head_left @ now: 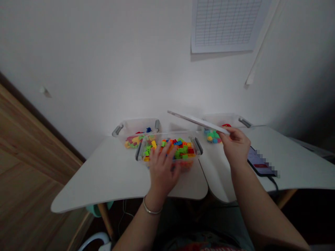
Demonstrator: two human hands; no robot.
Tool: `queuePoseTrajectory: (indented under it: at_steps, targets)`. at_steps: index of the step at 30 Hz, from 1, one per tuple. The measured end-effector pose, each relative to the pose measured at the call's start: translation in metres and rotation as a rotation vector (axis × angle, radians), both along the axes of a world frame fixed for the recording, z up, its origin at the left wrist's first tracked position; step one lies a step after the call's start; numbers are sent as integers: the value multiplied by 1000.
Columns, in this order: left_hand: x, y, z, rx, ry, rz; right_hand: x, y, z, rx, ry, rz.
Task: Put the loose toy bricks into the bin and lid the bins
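A clear plastic box (pixel 167 161) with grey side clips stands in front of me, full of colourful toy building bricks (pixel 183 150). Over its near rim is my left hand (pixel 163 169), fingers spread and slightly blurred, holding nothing; whether the fingertips touch the bricks I cannot tell. My right hand (pixel 235 144) is closed on one end of a thin white lid (pixel 197 121). The lid is held up above the table, tilted and seen almost edge-on, its far end reaching left over the box's back right side.
Two more clear boxes stand behind: a left box (pixel 138 124) and a right box (pixel 222 118), both with colourful plastic pieces. A phone-like screen (pixel 261 164) with a cable lies right on the white tables (pixel 104 184). A seam separates the tables; a wall rises behind.
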State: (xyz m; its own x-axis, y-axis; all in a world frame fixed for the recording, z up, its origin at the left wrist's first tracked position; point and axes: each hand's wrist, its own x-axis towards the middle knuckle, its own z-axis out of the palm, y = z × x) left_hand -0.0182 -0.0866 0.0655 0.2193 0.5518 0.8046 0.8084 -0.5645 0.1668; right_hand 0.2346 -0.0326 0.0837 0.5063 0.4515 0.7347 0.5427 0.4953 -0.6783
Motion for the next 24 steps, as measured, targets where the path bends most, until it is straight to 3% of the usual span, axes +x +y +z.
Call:
queuePoseTrajectory:
  at_steps: [3, 6, 9, 15, 19, 24]
  targets:
    - [-39, 17, -8, 25, -258, 168, -4, -4, 10, 50, 30, 71]
    - [-63, 31, -17, -97, -475, 106, -11, -9, 24, 84, 18, 114]
    - [-69, 35, -23, -233, -619, 16, -18, -9, 38, 74, -4, 182]
    - [-64, 31, -21, -243, -676, 8, -28, 16, 55, -31, -34, 224]
    - [-65, 35, -20, -249, -697, 17, -34, 45, 50, -257, -9, 314]
    - [-67, 41, -20, -273, -744, -46, -43, 74, 26, -603, 108, 487]
